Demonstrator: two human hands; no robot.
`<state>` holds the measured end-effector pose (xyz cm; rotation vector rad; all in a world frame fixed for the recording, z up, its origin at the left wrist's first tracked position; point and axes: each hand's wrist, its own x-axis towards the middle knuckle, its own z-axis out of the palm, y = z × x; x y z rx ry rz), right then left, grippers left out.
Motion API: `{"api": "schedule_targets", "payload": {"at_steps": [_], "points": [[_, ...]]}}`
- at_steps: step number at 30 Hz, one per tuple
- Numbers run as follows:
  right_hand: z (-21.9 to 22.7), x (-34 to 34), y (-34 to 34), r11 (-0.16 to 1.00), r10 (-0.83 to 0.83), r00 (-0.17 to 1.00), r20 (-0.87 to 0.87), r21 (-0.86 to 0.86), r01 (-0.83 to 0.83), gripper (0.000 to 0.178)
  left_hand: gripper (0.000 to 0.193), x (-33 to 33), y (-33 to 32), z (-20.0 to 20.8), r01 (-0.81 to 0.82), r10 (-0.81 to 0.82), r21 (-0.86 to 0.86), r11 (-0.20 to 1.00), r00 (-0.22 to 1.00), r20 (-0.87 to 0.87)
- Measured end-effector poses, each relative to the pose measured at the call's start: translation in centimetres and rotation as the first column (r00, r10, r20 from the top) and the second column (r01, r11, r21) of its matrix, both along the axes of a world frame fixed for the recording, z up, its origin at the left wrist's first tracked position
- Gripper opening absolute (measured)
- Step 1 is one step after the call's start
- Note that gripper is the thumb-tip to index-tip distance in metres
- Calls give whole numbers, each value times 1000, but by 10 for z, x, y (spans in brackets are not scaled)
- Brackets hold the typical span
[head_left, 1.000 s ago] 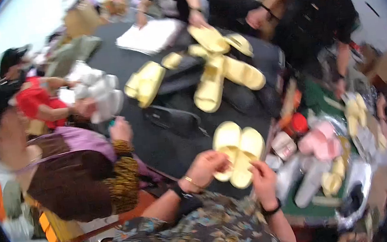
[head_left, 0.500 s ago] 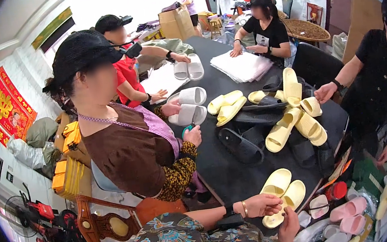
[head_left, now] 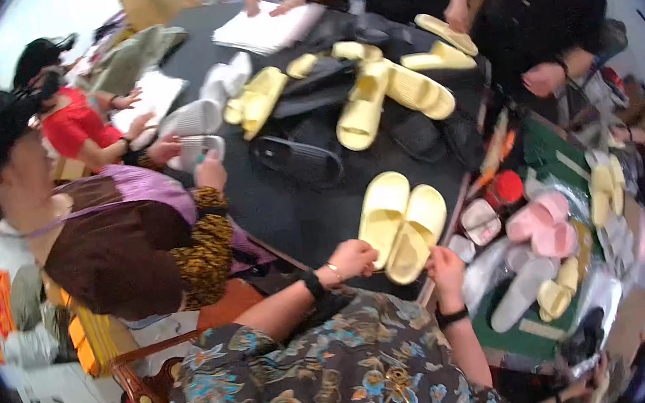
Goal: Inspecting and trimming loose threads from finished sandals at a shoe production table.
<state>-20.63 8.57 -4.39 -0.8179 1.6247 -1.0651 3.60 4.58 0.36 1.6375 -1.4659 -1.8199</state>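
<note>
A pair of pale yellow slide slippers (head_left: pixel 425 211) lies side by side on the black table (head_left: pixel 292 220), close to its near edge. My left hand (head_left: pixel 354 260), with a bracelet and a dark wristband, is closed at the near left side of the pair. On the other side, by the right slipper's near end, my right hand (head_left: pixel 447 268) is closed with fingers pinched. Anything between the fingers of either hand is too small or blurred to make out. Beyond the pair lie a black slipper (head_left: pixel 297 162) and more yellow slippers (head_left: pixel 364 112).
At my left a person in a brown top (head_left: pixel 114 243) holds white slippers (head_left: pixel 196 119) and a tool. Others stand around the table, near white sheets (head_left: pixel 269 29). To the right, a green surface (head_left: pixel 528 336) bears pink slippers (head_left: pixel 541 223) and a red-lidded jar (head_left: pixel 504 187).
The view has tipped down and turned right. My hands have moved apart, from over the right slipper to either side of the pair. The person at far right has lifted a yellow slipper.
</note>
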Motion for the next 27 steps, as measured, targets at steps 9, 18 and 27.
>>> {"api": "schedule_targets", "payload": {"at_steps": [9,18,27], "points": [[-11,23,9,992,84,997,-1,92,-83,22,26,-12,-4,-34,119,-142,123,985,970,199],[-19,33,-2,983,-81,987,-135,-174,57,20,28,-28,-36,-60,-72,111,-161,984,962,249],[-30,44,-14,967,32,928,-372,-225,-123,31,45,-21,-14,-32,-27,200,-513,858,937,285]]}}
